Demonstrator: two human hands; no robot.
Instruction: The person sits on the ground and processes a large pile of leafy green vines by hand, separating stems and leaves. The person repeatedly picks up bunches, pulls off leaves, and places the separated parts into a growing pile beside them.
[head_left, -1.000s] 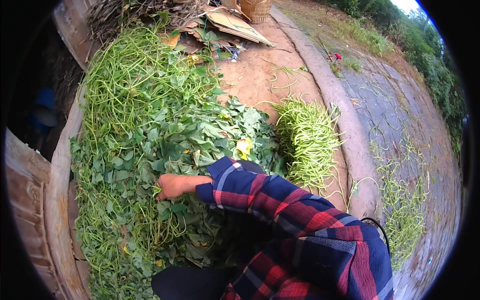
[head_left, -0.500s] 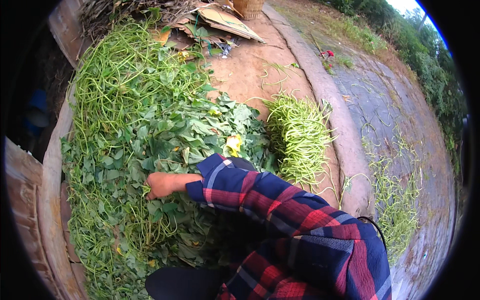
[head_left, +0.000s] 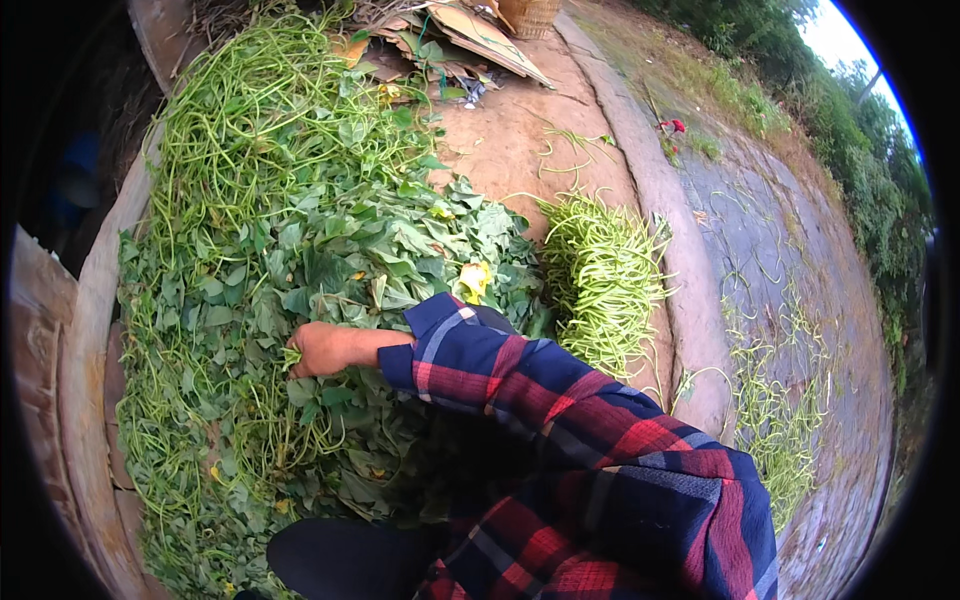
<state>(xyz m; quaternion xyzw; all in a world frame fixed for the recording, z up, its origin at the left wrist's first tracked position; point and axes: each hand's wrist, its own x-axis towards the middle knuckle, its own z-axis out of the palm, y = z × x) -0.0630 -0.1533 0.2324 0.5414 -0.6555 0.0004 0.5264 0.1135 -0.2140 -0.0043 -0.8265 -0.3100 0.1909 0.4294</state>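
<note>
With our right hand (head_left: 318,350) we are grasping small green sprig (head_left: 291,356) over wide heap of leafy green vines (head_left: 320,240); left hand not showing, its grip we cannot tell. Slender pale-green stalks (head_left: 605,285) are lying bunched just right of heap, seemingly sorted; much of heap apparently awaiting handling.

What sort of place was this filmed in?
Probably a rural home's yard: there are heaped vines, a woven basket at the top edge, and trees at upper right.
</note>
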